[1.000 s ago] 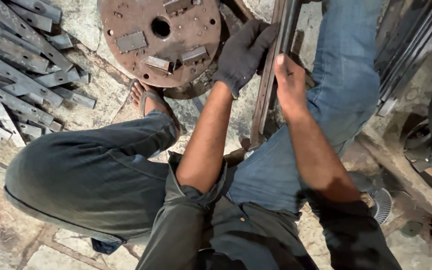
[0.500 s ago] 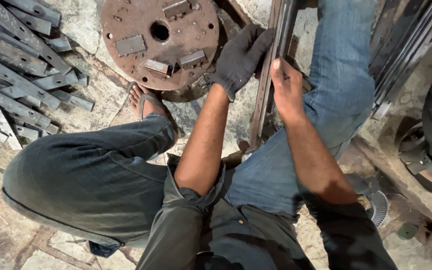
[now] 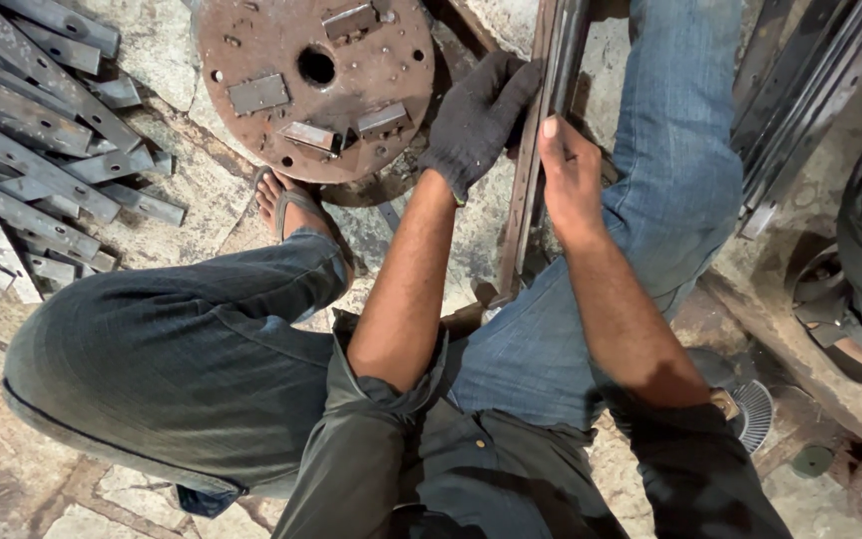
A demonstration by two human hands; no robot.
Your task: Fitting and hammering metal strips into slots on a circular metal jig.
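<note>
1. The long, dark, narrow steel bar (image 3: 541, 150) stood steeply at the upper centre of the frame.
2. The gloved left hand (image 3: 478, 117) gripped its left edge.
3. The bare right hand (image 3: 571, 180) clasped its right side, below a rusty round plate (image 3: 316, 75).

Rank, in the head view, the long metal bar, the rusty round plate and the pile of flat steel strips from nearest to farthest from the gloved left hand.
1. Long metal bar, touching the left hand on its right.
2. Rusty round plate, just to its left.
3. Pile of flat steel strips, far left on the floor.
</note>
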